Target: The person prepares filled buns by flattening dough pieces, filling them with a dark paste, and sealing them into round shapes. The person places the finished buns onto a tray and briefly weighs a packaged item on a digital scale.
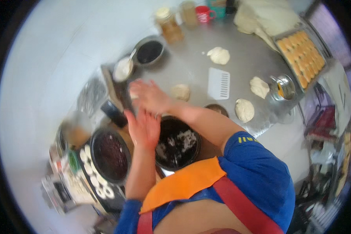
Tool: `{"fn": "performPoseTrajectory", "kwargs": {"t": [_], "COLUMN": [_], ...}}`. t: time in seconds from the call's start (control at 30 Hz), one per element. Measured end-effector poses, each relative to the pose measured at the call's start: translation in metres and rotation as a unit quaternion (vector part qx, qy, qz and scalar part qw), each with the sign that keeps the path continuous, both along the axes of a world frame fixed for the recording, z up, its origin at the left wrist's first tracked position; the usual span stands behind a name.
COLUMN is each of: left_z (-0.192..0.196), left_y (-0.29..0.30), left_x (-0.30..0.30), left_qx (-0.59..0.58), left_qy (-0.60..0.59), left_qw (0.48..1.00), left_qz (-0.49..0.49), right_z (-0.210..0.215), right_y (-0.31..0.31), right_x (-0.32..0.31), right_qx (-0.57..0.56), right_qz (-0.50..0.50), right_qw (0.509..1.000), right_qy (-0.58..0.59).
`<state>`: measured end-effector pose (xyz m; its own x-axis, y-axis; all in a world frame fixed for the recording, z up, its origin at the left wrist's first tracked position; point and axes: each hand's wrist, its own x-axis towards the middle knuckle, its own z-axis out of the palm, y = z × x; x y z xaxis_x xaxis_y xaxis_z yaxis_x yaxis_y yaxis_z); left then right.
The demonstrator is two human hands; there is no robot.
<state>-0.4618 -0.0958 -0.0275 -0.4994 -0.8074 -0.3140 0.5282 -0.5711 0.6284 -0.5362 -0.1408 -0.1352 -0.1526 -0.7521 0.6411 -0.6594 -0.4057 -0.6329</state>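
Observation:
My left hand (145, 126) is raised beside a black pot, fingers stretched out and nothing seen in it. Just above it my right hand (154, 98) reaches across, blurred, with its fingers spread. A pale patch that looks like dough (133, 94) shows at the edge of its fingers; whether they touch it I cannot tell. A flattened ball of dough (181, 92) lies right of my right hand. Below my wrists stands a black pot (177, 143) with white residue inside. Left of my left forearm is a dark basin (110, 156) of dark reddish filling.
More dough pieces (245, 110) and a white slotted scraper (219, 84) lie on the metal table. A bowl of dark contents (150, 52), a white-filled bowl (123, 69) and jars (169, 27) stand behind. A tray of baked pastries (301, 58) and a metal cup (283, 89) are at right.

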Motion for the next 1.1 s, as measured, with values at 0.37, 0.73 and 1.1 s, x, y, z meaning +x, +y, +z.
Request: {"fn": "performPoseTrajectory", "kwargs": {"t": [0.37, 0.73, 1.1], "left_z": [-0.023, -0.029, -0.074], "left_y": [0.015, 0.037, 0.048], "left_x": [0.039, 0.046, 0.128], "left_qx": [-0.095, -0.196, -0.085], "left_qy": [-0.292, -0.148, -0.086], "left_qw": [0.951, 0.965, 0.989], "left_qz": [0.034, -0.094, -0.081], "right_z": [-0.004, 0.099, 0.095], "right_y": [0.001, 0.133, 0.186], "right_x": [-0.048, 0.025, 0.094], "right_qx": [0.168, 0.053, 0.191], "right_qz": [0.004, -0.272, -0.034], "right_qw": [0.976, 0.948, 0.947], "right_qy": [-0.135, -0.154, -0.255]}}
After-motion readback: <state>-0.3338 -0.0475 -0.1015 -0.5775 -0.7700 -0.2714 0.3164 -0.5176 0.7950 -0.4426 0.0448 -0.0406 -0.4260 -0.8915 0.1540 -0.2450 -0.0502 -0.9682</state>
